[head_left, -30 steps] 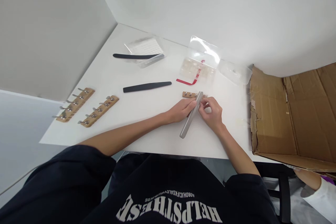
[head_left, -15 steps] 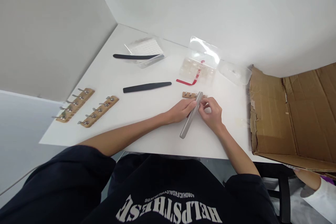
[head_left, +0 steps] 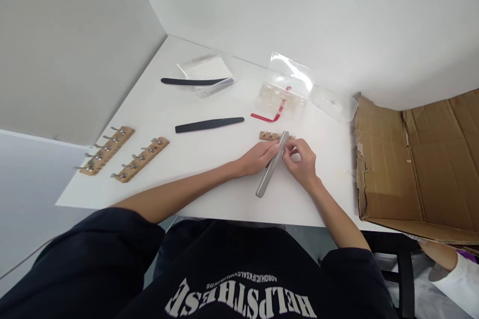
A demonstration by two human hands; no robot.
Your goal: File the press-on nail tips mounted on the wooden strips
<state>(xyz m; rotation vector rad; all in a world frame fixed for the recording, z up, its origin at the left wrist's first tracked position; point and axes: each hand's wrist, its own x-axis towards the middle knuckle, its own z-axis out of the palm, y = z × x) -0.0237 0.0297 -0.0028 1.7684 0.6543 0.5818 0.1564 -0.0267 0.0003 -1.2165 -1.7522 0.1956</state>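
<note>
My left hand [head_left: 258, 157] is closed on a long grey nail file [head_left: 270, 173] with rounded ends, thumb by its upper part. The file slants from upper right to lower left above the table. On the other side of its upper part, my right hand [head_left: 302, 160] has thumb and forefinger pinched together; whatever lies between them is too small or hidden to name. Just beyond both hands lies a short wooden strip with metal pegs [head_left: 266, 135], partly covered by the file and my right fingers.
Two wooden strips with metal pegs, a left one [head_left: 107, 150] and a nearer one [head_left: 142, 159], lie leftward. Black nail files [head_left: 209, 124] rest mid-table and by a plastic packet [head_left: 209, 71]. A clear box [head_left: 267, 97] with red tape stands behind; a cardboard box [head_left: 389, 169] is at right.
</note>
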